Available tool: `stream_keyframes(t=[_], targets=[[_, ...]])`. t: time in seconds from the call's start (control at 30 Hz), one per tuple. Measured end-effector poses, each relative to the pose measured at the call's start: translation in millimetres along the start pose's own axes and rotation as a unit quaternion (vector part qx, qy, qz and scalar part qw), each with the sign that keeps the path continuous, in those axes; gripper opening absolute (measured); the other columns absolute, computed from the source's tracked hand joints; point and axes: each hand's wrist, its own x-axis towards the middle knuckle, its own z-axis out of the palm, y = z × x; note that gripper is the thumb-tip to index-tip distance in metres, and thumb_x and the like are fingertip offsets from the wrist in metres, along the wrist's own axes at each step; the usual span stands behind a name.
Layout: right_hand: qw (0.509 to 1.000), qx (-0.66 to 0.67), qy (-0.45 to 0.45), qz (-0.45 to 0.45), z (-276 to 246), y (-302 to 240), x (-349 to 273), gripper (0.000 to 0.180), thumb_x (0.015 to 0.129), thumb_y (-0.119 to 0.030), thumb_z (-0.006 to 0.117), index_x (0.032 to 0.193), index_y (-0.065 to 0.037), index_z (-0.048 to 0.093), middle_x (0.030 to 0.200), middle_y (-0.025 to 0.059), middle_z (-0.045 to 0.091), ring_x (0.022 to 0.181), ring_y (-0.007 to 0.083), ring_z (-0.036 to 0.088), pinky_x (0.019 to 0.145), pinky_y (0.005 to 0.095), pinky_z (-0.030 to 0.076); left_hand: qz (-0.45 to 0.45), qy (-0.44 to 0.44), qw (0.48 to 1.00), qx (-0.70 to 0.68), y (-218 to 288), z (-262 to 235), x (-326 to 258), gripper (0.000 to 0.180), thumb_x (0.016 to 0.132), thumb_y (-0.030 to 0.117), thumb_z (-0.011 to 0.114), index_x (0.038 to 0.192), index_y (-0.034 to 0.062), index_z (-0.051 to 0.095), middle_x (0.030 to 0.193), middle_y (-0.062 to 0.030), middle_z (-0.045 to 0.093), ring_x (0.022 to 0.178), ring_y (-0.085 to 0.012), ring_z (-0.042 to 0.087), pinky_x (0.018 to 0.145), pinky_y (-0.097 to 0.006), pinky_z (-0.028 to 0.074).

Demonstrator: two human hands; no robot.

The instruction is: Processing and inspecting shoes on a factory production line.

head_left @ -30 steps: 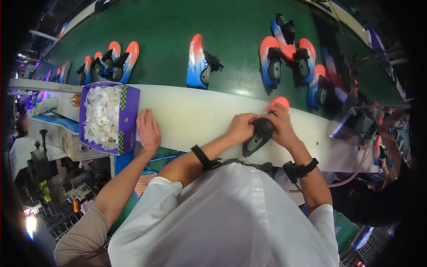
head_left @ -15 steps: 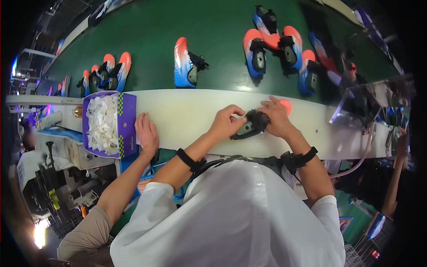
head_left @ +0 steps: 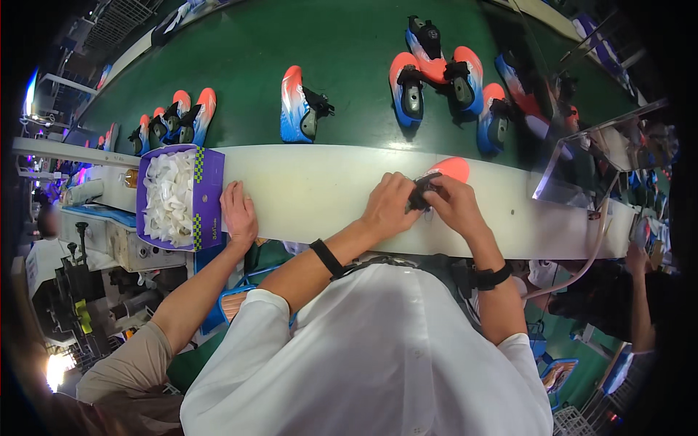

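An orange-toed shoe (head_left: 452, 168) with a black collar lies at a slant on the white worktop, toe pointing away to the right. Wrapped over its heel side, my left hand (head_left: 388, 206) has bent fingers against the dark collar and hides most of the rear. My right hand (head_left: 455, 202) pinches the black upper part from the right, fingertips close to those of my left. What exactly the fingertips grip within the collar is covered.
A purple box (head_left: 211, 200) of crumpled white pieces stands left, beside another person's hand (head_left: 238, 212) resting on the white worktop (head_left: 313, 192). Several similar shoes (head_left: 297, 105) sit on the green belt (head_left: 349, 73) beyond. A clear plastic guard (head_left: 582, 171) is at right.
My left hand has moved right and closed over the shoe's heel side. My right hand has come off the toe onto the collar, so more of the orange toe shows.
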Motion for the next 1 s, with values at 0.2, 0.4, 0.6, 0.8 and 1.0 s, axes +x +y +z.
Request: stream_keyframes(t=[0.2,0.4,0.6,0.8,1.0], targets=[[0.992,-0.087,0.094,-0.017,17,8,4,0.025,0.077,-0.016,0.067,0.093,0.0,0.058,0.082,0.0148,0.057,0.07,0.028,0.057,0.065,0.0348,0.047,-0.008,-0.007,1.0,-0.011,3,2,2,0.041,0.064,0.016,0.073,0.094,0.0013,0.051,0.088,-0.0143,0.053,0.085,-0.0318,0.052,0.072,-0.04,0.045],[0.989,-0.046,0.104,-0.091,9,3,-1,0.025,0.077,-0.022,0.067,0.087,-0.001,0.058,0.082,0.0145,0.058,0.078,0.0293,0.057,0.067,0.0371,0.047,-0.046,-0.015,0.999,-0.013,13,2,2,0.045,0.065,0.017,0.074,0.099,0.0016,0.047,0.088,-0.015,0.055,0.084,-0.0312,0.054,0.071,-0.039,0.045],[0.994,-0.084,0.056,0.045,-3,0,-4,0.031,0.076,-0.029,0.069,0.079,0.0,0.059,0.076,0.0145,0.062,0.072,0.0314,0.06,0.065,0.0396,0.048,-0.035,-0.026,0.999,-0.025,20,7,4,0.044,0.065,0.016,0.074,0.098,0.0022,0.047,0.087,-0.0145,0.055,0.082,-0.0313,0.054,0.07,-0.039,0.045],[0.996,0.045,-0.013,0.076,-18,17,-7,0.035,0.077,-0.024,0.069,0.1,0.0,0.058,0.082,0.0156,0.061,0.075,0.027,0.061,0.068,0.0352,0.048,-0.038,-0.033,0.999,0.0,19,12,9,0.042,0.067,0.017,0.073,0.098,0.0038,0.049,0.093,-0.0132,0.054,0.088,-0.0333,0.053,0.073,-0.041,0.045],[0.998,0.049,0.045,0.009,-10,20,-8,0.031,0.077,-0.024,0.071,0.092,0.001,0.059,0.072,0.0131,0.059,0.062,0.0234,0.056,0.06,0.0313,0.047,-0.01,-0.025,1.0,-0.014,18,16,13,0.037,0.066,0.016,0.074,0.089,0.0043,0.049,0.085,-0.0119,0.051,0.08,-0.0319,0.051,0.066,-0.041,0.044]])
